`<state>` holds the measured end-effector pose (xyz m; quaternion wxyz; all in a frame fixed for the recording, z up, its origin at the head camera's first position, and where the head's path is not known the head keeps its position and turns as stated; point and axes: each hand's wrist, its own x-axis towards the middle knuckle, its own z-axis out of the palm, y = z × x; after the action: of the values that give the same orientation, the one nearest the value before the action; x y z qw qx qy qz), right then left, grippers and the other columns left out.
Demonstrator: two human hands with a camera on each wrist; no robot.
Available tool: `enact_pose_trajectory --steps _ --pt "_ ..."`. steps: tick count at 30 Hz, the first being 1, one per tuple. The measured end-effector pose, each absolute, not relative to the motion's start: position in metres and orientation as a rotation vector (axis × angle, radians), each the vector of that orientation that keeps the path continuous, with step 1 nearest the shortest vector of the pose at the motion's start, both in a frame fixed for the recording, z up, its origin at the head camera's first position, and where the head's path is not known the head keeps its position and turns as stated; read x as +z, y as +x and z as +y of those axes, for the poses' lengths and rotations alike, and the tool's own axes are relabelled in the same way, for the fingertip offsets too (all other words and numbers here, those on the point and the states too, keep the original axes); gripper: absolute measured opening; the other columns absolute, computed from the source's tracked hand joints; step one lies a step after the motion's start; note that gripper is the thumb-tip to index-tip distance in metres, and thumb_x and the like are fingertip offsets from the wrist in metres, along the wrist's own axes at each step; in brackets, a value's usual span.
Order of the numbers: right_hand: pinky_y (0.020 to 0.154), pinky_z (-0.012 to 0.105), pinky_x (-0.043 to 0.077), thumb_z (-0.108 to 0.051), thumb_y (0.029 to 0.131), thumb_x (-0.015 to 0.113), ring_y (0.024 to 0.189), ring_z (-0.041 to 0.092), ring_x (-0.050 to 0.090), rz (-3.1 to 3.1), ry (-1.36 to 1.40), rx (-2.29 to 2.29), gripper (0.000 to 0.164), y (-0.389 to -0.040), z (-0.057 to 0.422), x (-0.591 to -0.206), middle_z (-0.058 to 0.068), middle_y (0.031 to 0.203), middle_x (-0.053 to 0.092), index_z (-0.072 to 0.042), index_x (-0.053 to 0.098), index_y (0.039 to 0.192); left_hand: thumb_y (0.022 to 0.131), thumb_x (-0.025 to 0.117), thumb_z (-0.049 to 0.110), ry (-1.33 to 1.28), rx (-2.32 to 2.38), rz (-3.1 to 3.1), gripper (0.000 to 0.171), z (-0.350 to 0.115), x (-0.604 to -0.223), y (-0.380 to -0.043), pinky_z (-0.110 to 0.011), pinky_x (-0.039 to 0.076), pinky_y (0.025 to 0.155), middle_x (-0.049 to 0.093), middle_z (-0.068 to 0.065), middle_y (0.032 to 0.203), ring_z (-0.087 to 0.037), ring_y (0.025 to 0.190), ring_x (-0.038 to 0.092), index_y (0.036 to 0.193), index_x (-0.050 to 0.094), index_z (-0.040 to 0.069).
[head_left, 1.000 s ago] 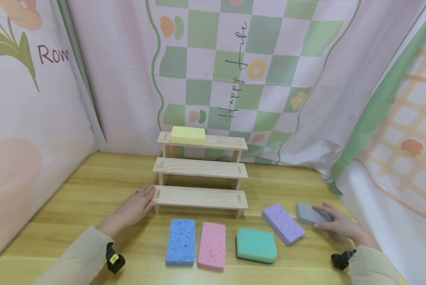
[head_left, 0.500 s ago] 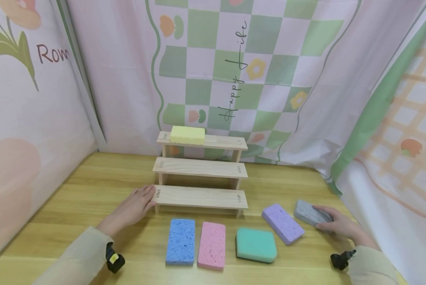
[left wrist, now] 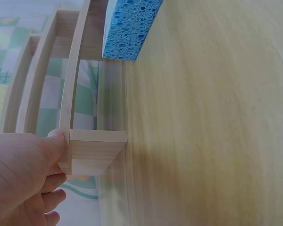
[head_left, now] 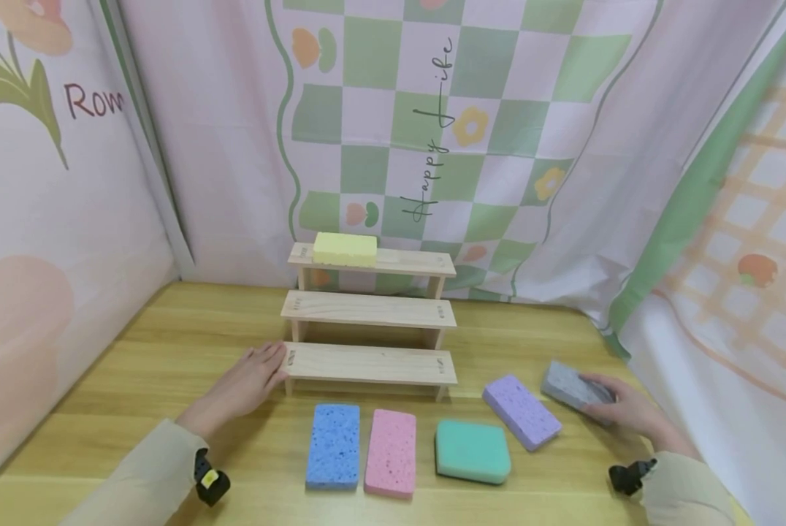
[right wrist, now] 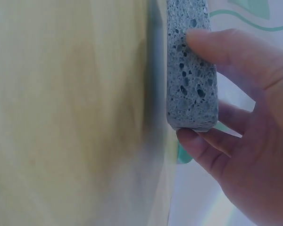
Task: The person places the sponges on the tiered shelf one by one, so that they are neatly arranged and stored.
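Observation:
A grey sponge [head_left: 569, 386] is pinched by my right hand [head_left: 630, 413], thumb on one long edge. In the right wrist view the sponge [right wrist: 191, 70] is raised slightly off the tabletop, with a dark shadow beside it. My left hand [head_left: 251, 376] grips the left end of the lowest board of a three-step wooden display stand [head_left: 369, 363]; the left wrist view shows the thumb at the board's corner and the other fingers curled beside it. A yellow sponge [head_left: 345, 250] lies on the top step, towards its left end.
In front of the stand lie a blue sponge [head_left: 334, 446], a pink sponge [head_left: 391, 454] and a green sponge [head_left: 472, 451]. A purple sponge [head_left: 521, 413] lies slanted, left of the grey one. Patterned curtains [head_left: 432, 131] enclose the wooden table [head_left: 222, 314].
My right hand has taken a firmer hold of the grey sponge, which has turned a little and come up off the table. The left hand and the stand have stayed put.

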<state>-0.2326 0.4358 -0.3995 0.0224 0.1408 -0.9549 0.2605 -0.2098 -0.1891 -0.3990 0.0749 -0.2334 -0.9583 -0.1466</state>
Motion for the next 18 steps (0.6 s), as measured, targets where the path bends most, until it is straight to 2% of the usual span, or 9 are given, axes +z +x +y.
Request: enact_pose_trajectory --steps 6,9,13,16,18 --pt "0.082 0.061 0.036 -0.012 0.076 0.073 0.105 0.052 0.043 -2.888 0.449 0.775 0.058 -0.237 0.432 -0.395 0.038 0.120 0.045 0.011 0.048 0.123 0.101 0.037 0.029 -0.742 -0.509 -2.825 0.055 -0.192 -0.405 -0.212 -0.055 0.019 0.105 0.033 -0.030 0.138 -0.044 0.127 0.030 0.133 0.034 -0.015" --pt "0.082 0.055 0.038 -0.010 0.076 0.073 0.103 0.050 0.045 -2.830 0.501 0.762 0.057 -0.240 0.427 -0.390 0.037 0.117 0.049 0.012 0.050 0.122 0.101 0.034 0.032 -0.748 -0.517 -2.814 0.057 -0.193 -0.405 -0.212 -0.055 0.020 0.105 0.033 -0.030 0.138 -0.044 0.126 0.030 0.133 0.035 -0.015" --pt "0.079 0.038 0.038 -0.009 0.074 0.074 0.100 0.046 0.048 -2.766 0.551 0.743 0.055 -0.242 0.420 -0.383 0.034 0.114 0.052 0.013 0.051 0.120 0.100 0.038 0.030 -0.746 -0.496 -2.815 0.055 -0.192 -0.403 -0.212 -0.055 0.021 0.104 0.034 -0.031 0.137 -0.045 0.126 0.031 0.133 0.036 -0.015" --pt "0.079 0.038 0.038 -0.009 0.076 0.073 0.101 0.045 0.048 -2.770 0.550 0.744 0.056 -0.243 0.415 -0.379 0.034 0.116 0.052 0.013 0.050 0.121 0.100 0.041 0.026 -0.738 -0.473 -2.833 0.053 -0.192 -0.404 -0.212 -0.055 0.020 0.105 0.033 -0.030 0.138 -0.044 0.126 0.030 0.133 0.035 -0.015" --pt "0.081 0.044 0.039 -0.010 0.077 0.072 0.102 0.046 0.047 -2.779 0.539 0.756 0.056 -0.244 0.411 -0.376 0.034 0.117 0.051 0.013 0.049 0.123 0.099 0.044 0.022 -0.720 -0.454 -2.856 0.050 -0.190 -0.400 -0.211 -0.056 0.022 0.104 0.033 -0.030 0.138 -0.045 0.126 0.031 0.132 0.037 -0.015"
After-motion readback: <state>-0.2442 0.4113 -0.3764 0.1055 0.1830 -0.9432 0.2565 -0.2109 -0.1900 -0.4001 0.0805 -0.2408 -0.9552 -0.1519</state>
